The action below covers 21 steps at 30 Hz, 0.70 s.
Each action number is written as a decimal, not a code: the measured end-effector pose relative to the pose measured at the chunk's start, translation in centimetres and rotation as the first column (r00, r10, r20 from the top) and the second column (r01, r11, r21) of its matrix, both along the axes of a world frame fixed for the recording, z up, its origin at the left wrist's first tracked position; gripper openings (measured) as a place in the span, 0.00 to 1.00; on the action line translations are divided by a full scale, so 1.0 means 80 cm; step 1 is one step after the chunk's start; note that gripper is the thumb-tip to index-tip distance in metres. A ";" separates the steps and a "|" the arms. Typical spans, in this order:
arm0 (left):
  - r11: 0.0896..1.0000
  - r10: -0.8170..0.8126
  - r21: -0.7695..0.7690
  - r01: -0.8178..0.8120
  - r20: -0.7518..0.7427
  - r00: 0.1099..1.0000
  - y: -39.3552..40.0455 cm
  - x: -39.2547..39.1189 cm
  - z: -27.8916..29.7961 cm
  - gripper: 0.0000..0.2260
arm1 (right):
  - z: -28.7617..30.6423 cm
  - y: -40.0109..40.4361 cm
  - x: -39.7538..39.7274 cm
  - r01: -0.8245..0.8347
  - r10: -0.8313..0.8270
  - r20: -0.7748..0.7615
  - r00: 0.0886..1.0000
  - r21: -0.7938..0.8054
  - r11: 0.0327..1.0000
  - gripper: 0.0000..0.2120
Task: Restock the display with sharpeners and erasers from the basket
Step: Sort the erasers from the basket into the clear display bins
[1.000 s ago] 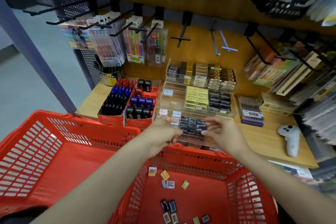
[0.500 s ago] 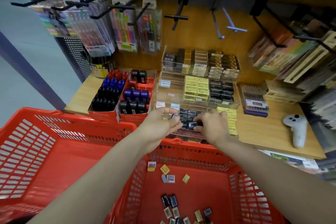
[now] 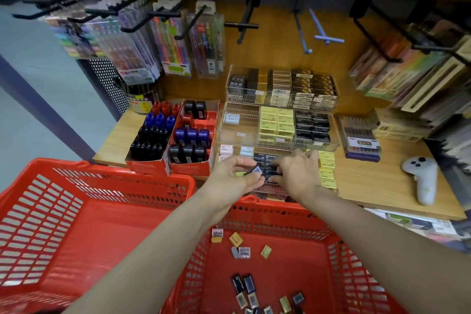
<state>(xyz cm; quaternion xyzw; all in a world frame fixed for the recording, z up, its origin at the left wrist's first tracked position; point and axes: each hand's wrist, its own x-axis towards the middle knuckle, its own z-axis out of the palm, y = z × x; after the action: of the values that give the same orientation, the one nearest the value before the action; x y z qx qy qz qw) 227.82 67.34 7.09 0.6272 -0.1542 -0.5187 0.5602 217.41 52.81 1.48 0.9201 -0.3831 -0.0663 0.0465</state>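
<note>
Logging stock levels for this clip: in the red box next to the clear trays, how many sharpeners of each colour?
In the red box:
Black sharpeners: 5
Blue sharpeners: 3
Total: 8

You stand in a stationery shop: packaged pens (image 3: 175, 48) hang on wall hooks (image 3: 239, 25) well beyond your fingers, clear display trays (image 3: 280, 109) of boxed erasers sit just ahead, red shopping baskets (image 3: 107, 186) below them.
</note>
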 end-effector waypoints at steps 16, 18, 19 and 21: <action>0.991 -0.130 -0.034 0.133 0.064 0.989 0.012 -0.017 0.025 0.17 | 0.105 0.047 -0.057 -0.241 -0.629 0.384 0.676 0.922 0.304 0.13; 0.996 -0.064 -0.072 0.055 -0.133 0.989 0.011 -0.013 0.030 0.19 | 0.108 0.047 -0.068 -0.284 -0.505 0.521 0.689 0.834 0.473 0.16; 0.996 -0.042 -0.091 0.025 -0.199 0.979 0.010 -0.011 0.030 0.19 | 0.110 0.048 -0.073 -0.322 -0.446 0.589 0.674 0.778 0.540 0.18; 0.992 -0.038 -0.124 0.005 -0.265 0.964 0.009 -0.008 0.029 0.18 | 0.109 0.047 -0.080 -0.394 -0.392 0.694 0.604 0.688 0.609 0.19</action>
<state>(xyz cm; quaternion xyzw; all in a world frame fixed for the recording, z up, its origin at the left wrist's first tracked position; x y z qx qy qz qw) 227.16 68.03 9.40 0.5147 -0.1156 -0.5938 0.6075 210.98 56.57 10.22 0.7669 -0.2892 0.1884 -0.5410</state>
